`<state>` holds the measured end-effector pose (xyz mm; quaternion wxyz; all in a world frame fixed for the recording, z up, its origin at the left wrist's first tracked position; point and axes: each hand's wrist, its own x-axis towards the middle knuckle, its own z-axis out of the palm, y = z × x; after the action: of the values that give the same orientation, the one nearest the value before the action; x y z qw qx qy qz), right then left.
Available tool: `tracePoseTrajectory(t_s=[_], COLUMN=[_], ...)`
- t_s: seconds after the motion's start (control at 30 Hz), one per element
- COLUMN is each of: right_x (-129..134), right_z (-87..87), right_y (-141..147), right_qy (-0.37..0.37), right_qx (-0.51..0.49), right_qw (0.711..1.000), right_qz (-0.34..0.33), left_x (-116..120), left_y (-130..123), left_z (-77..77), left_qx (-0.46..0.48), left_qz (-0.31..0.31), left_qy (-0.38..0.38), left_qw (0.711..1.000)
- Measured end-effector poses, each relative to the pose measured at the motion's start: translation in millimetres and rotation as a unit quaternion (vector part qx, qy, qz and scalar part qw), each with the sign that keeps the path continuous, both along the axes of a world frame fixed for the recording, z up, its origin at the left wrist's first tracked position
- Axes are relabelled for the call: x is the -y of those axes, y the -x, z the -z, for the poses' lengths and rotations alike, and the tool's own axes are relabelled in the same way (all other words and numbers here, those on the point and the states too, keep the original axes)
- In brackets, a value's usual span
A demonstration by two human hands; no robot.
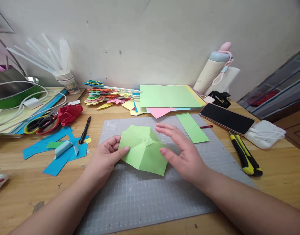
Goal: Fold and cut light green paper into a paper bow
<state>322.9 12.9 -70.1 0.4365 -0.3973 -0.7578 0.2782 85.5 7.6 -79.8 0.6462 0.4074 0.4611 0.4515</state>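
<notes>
Nearest: grey cutting mat (145, 199) w/ grid lines, flat on wooden table (189, 225). Over it, btwn the 2 hands, is a light-green paper (140, 147), creased, folds meeting in a raised spot nr its middle. L hand (109, 151) grips the paper's L edge, thumb on top, other fingers curled behind. R hand (182, 153) is open, fingers spread & a bit bent, at the paper's R edge; can't tell if its thumb tip touches.

L side, a bit farther: blue paper strips (55, 164) in a loose heap, black pen (85, 130) just beside. R side: yellow/black cutter (245, 155); past it a white item (264, 133) w/ cable, next to a phone (227, 118), screen dark. Green paper strip (192, 128) lies on mat's far R part.

Farther L: scissors (45, 122) by a red crumpled bundle (70, 115).

Back: stack of coloured sheets (169, 96), green on top; L of it, paper flowers (97, 98) w/ striped stems; then stacked cups (71, 85) holding whitish strips (53, 55). Far R, a cream bottle (208, 73), tilted. Behind all, pale wall (140, 39).
</notes>
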Motion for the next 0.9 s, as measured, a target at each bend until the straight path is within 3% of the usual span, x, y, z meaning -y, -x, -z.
tracePoseTrajectory(t_s=[0.07, 0.17, 0.53, 0.73, 0.9], right_x=[4, 9, 7, 9, 12], right_z=[0.8, 3.6, 5.1, 6.4, 2.9], right_y=[2, 5, 6, 7, 8], right_qy=[-0.049, -0.066, -0.041, -0.036, -0.048], right_qx=[0.086, 0.146, 0.135, 0.137, 0.137], right_qw=[0.995, 0.987, 0.989, 0.988, 0.986], right_qz=[-0.016, -0.027, -0.034, -0.061, -0.078], left_x=[3, 6, 9, 10, 10], left_y=[-2, -5, -3, -3, -3], left_z=[-1.3, -3.8, -7.5, -10.6, -9.4], left_qx=[0.012, 0.041, 0.131, 0.171, 0.167], left_qz=[0.021, 0.053, 0.108, 0.177, 0.179], left_qy=[-0.002, 0.005, 0.066, 0.099, 0.097], left_qw=[1.0, 0.998, 0.983, 0.964, 0.965])
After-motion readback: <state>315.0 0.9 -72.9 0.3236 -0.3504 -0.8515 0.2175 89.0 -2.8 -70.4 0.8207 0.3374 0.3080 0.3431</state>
